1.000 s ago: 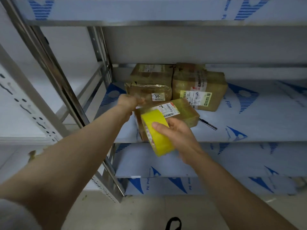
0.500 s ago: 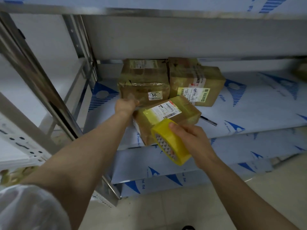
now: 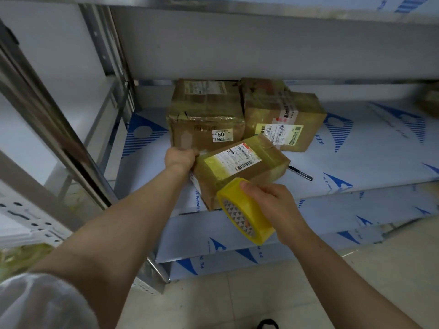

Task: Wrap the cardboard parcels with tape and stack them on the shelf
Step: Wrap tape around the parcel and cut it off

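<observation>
Head view: the labelled cardboard parcel (image 3: pixel 240 167) lies on the shelf board (image 3: pixel 356 162), turned at an angle, and its near corner reaches the front edge of the board. Behind the parcel stand two taped boxes, one to the left (image 3: pixel 204 115) and one to the right (image 3: pixel 282 119), both close to its far side. At the right end of the parcel a thin dark tool (image 3: pixel 300 174) lies on the board, and beyond it the board shows wide bare surface. Left of the parcel the metal upright (image 3: pixel 59 138) closes the side, and above it the upper shelf (image 3: pixel 261 43) hangs low.

The left hand (image 3: pixel 180 159) grips the far left corner of the parcel with the fingers curled over its edge. The right hand (image 3: pixel 273 203) clasps the yellow tape roll (image 3: pixel 247 212), just in front of the near side of the parcel; whether the roll touches the parcel I cannot tell.
</observation>
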